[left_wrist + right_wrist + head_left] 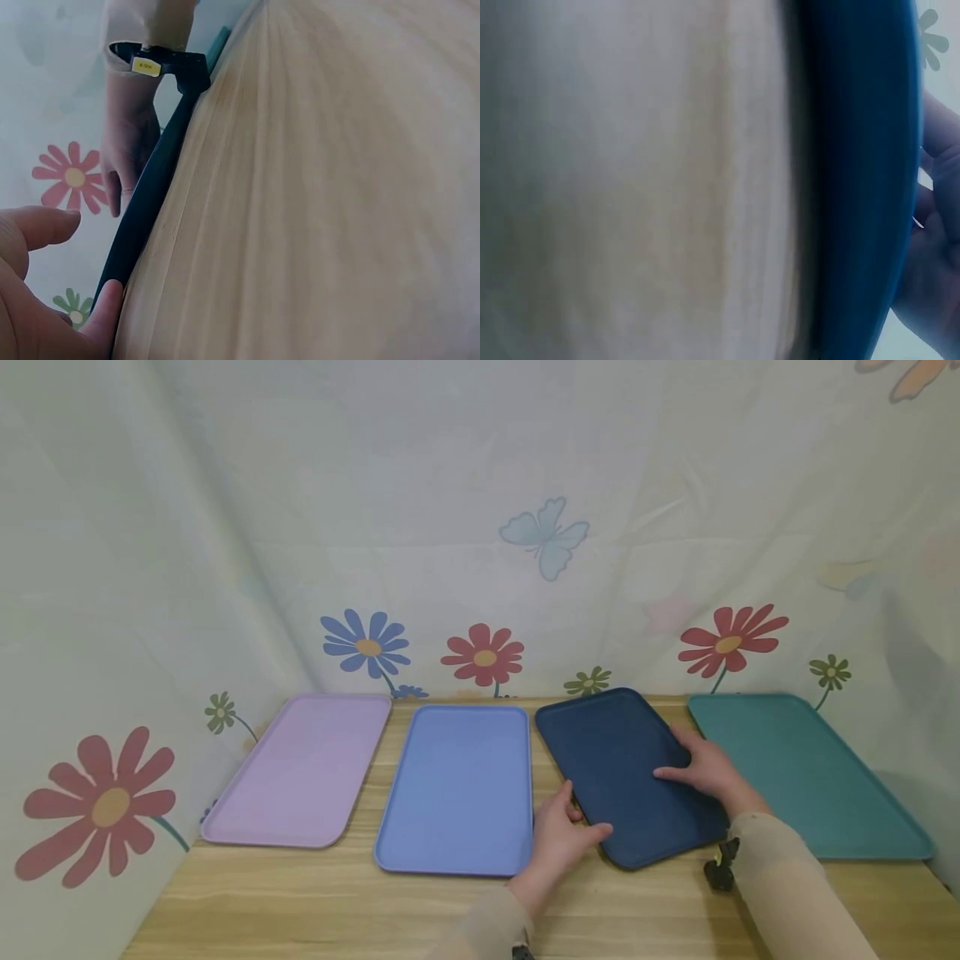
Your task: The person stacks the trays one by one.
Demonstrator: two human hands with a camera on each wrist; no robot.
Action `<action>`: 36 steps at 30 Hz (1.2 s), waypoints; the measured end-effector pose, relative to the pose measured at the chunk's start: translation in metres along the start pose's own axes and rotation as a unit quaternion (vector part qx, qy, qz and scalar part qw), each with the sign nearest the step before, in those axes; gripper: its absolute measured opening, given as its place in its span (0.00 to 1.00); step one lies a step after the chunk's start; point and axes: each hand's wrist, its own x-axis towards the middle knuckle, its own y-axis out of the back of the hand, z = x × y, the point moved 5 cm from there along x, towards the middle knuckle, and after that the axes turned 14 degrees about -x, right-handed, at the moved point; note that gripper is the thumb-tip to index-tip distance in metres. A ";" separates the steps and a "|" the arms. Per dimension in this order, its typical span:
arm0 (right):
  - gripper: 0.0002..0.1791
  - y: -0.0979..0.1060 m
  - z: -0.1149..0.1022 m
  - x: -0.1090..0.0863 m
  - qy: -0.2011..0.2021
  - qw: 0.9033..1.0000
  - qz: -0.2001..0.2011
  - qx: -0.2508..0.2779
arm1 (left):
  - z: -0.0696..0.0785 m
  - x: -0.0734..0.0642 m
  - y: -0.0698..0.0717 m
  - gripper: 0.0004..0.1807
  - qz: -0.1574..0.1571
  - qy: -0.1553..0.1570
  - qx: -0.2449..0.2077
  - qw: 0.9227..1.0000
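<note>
A person in beige sleeves (783, 868) is bringing two bare hands to a navy-blue, smooth, rectangular tray with rounded corners (630, 777), which is lying askew on a pale wood-grained table (360, 902). The left hand (558, 843) is touching the navy tray's left edge near its closest corner, thumb and forefinger standing apart rather than clamping. The right hand (708, 767) is resting at the opposite edge, its thumb lying over the navy surface, well apart from the forefinger; its other fingertips are hiding from the head camera.

Only the head view is showing the full row: a periwinkle-blue rectangular tray (457, 785) is lying just left of the navy tray, a lilac rectangular tray (307, 768) farther left, and a teal-green rectangular tray (810, 777) just to its right. Behind the navy tray, a whitish fabric backdrop (420, 527) is hanging, bearing printed flowers and a pale-blue butterfly (546, 537).

The left wrist view is catching the navy tray nearly edge-on, with one left-hand digit pressing its rim and another standing clear. It is also revealing a yellow label (146, 67) on a black device (193, 73) at the right wrist. The right wrist view is showing the navy tray's rim close up, blurred, with a dark strip separating it from the table; fingers (941, 131) are showing beyond.
</note>
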 end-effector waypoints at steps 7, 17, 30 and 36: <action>0.57 -0.002 0.000 0.000 0.002 1.000 0.003 -0.029 | -0.004 0.001 -0.001 0.46 -0.006 0.021 -0.015 1.000; 0.55 -0.002 -0.002 -0.002 -0.012 0.999 0.007 -0.051 | -0.005 0.002 -0.003 0.47 -0.002 0.007 0.002 1.000; 0.54 -0.002 -0.002 -0.005 -0.017 0.998 0.016 -0.053 | -0.005 0.003 -0.006 0.45 0.002 -0.032 0.055 0.998; 0.54 -0.003 -0.002 -0.005 -0.023 0.998 0.015 -0.051 | -0.005 0.003 -0.007 0.45 0.006 -0.046 0.074 0.996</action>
